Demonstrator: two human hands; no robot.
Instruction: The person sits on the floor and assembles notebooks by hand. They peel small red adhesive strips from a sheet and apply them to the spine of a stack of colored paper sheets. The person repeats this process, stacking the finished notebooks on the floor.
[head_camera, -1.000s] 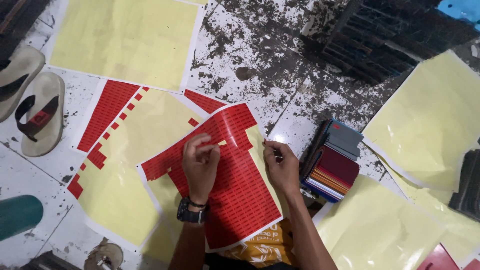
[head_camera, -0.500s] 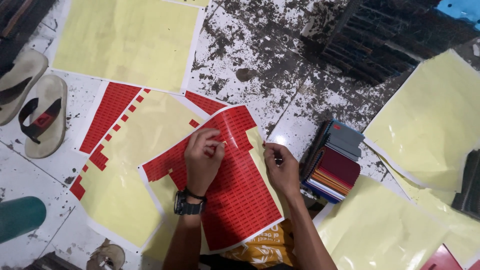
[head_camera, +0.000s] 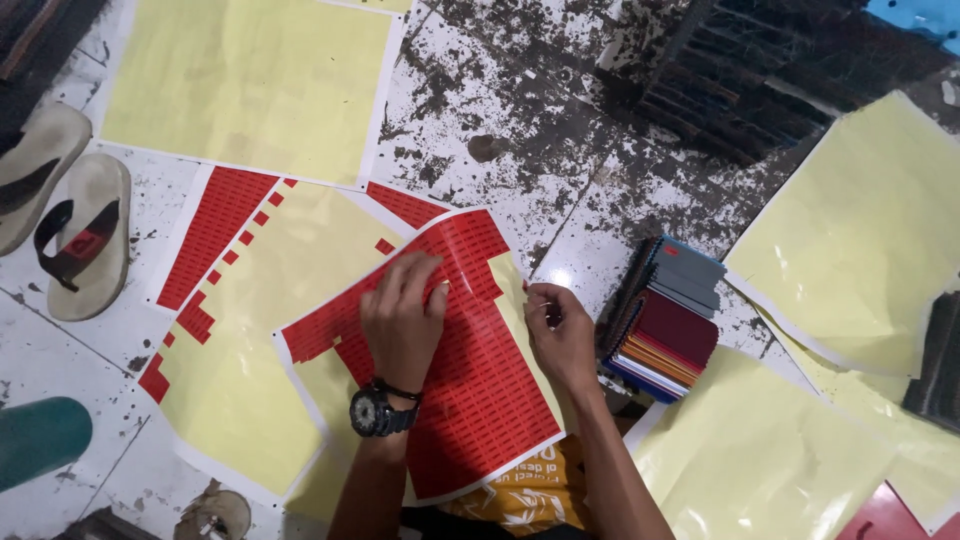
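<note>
**Red label sheet under both hands on the floor**

The red sticker sheet (head_camera: 470, 390) lies on the spattered floor (head_camera: 520, 150), over the person's lap. The left hand (head_camera: 400, 320) presses flat on it, fingers spread, grasping nothing. The right hand (head_camera: 562, 335), at the sheet's right edge, pinches something small between thumb and fingertips; what it is cannot be made out.

A careless pull at that edge could tear or crease a label, and the dirty floor could foul its adhesive.

Left of the sheet lies one part-stripped sheet (head_camera: 240, 330), red remnants along its border. Right of it sits one stack of notebooks (head_camera: 665, 320). At least four bare yellow backing sheets (head_camera: 245, 85) are spread around. Two sandals (head_camera: 80, 240) sit far left.
</note>
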